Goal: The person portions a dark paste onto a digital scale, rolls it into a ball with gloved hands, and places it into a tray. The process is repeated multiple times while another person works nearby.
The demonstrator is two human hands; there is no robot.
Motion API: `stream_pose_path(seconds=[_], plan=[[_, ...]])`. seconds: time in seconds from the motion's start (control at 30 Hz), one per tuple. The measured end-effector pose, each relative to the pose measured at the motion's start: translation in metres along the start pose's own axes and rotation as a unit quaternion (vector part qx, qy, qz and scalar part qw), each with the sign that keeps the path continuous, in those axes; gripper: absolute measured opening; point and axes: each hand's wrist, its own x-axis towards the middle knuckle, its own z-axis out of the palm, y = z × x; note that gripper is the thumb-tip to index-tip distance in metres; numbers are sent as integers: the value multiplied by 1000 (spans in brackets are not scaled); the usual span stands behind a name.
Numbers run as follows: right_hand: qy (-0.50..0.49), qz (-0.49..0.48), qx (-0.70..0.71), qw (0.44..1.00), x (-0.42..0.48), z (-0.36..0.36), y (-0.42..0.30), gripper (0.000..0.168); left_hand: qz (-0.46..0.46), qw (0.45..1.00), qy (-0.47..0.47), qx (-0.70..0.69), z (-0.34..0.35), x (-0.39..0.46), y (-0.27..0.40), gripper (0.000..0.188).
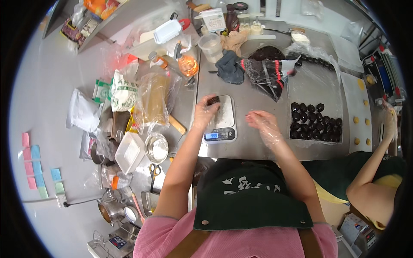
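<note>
My left hand (206, 111), in a clear plastic glove, grips a lump of dark paste (213, 100) at the left side of a digital kitchen scale (225, 116). The scale's blue display is lit. My right hand (265, 125), also gloved, is over the steel table to the right of the scale. Its fingers are bent close together, and I cannot tell whether anything is between them. Beyond it lies a plastic bag of dark paste (263, 75). Glossy dark balls (311, 125) sit in rows in a shallow tray (309, 87) partly covered with plastic film.
A blue-grey cloth (230, 67) and a clear plastic tub (210, 46) stand behind the scale. On the left are a spray bottle (187, 63), a metal bowl (156, 148) and scissors (154, 174). At right, a co-worker's gloved hand (389, 119) is near paper with yellow pieces (356, 120).
</note>
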Motion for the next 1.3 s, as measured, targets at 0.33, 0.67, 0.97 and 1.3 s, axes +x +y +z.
stream_pose_path(seconds=[0.33, 0.67, 0.97, 1.3], plan=[[43, -33, 250, 967, 12, 23, -5, 52, 198, 978, -48, 31, 113, -86, 69, 46], [49, -464, -450, 762, -26, -4, -40, 47, -149, 814, -187, -529, 125, -73, 89, 49], [36, -470, -532, 703, -38, -17, -64, 50, -180, 829, -213, -485, 126, -69, 83, 59], [41, -487, -507, 710, -41, -17, -51, 55, -226, 821, -169, -496, 139, -78, 111, 40]])
